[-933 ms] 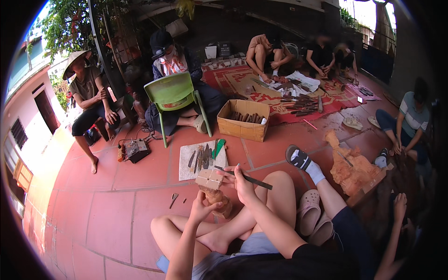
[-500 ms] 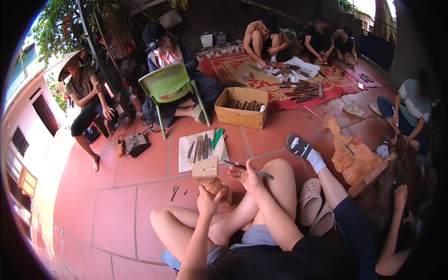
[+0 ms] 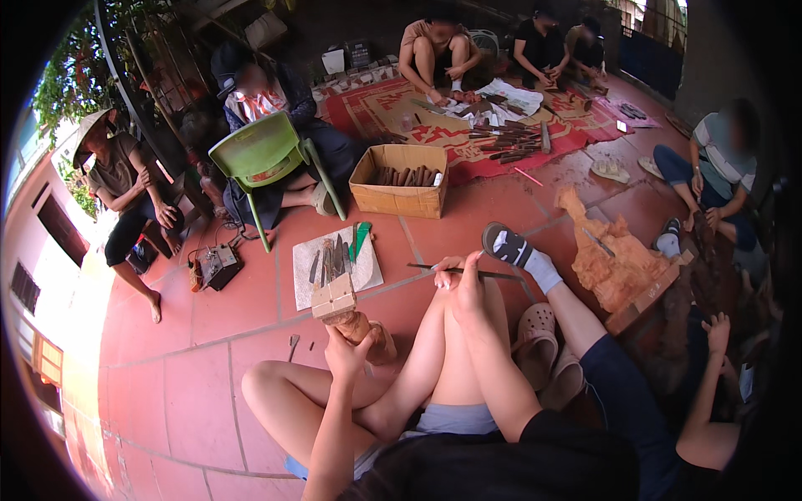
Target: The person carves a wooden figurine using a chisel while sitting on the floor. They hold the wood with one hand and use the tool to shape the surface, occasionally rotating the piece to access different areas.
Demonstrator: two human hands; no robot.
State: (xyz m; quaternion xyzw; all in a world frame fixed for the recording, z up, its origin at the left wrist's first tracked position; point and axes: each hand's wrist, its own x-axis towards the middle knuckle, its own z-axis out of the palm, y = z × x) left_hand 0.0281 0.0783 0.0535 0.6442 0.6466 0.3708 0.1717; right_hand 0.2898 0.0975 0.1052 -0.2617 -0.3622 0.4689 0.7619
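Observation:
My left hand [image 3: 344, 357] is wrapped round a brown wooden carving [image 3: 357, 327], whose pale square block end [image 3: 334, 297] points up and away from me. Between the fingers of my right hand [image 3: 466, 292] lies a slim dark tool [image 3: 423, 267], probably a carving knife or chisel, nearly level above my raised knee. Its tip is apart from the carving. Just beyond the carving, a whitish sheet [image 3: 368, 274] on the floor carries several dark blades [image 3: 333, 258] and a green piece [image 3: 360, 238].
A small tool [image 3: 293, 346] lies on the tiles. Ahead stand a cardboard box [image 3: 396, 199] of handles and a green chair [image 3: 257, 154]. To the right are pink clogs [image 3: 535, 344] and a large orange-brown wood carving [image 3: 614, 265]. Several people sit around, one close at my right.
My right hand has moved up and away from the carving, and its tool has turned from slanting to nearly level. The left hand keeps its hold. The whole view has shifted slightly.

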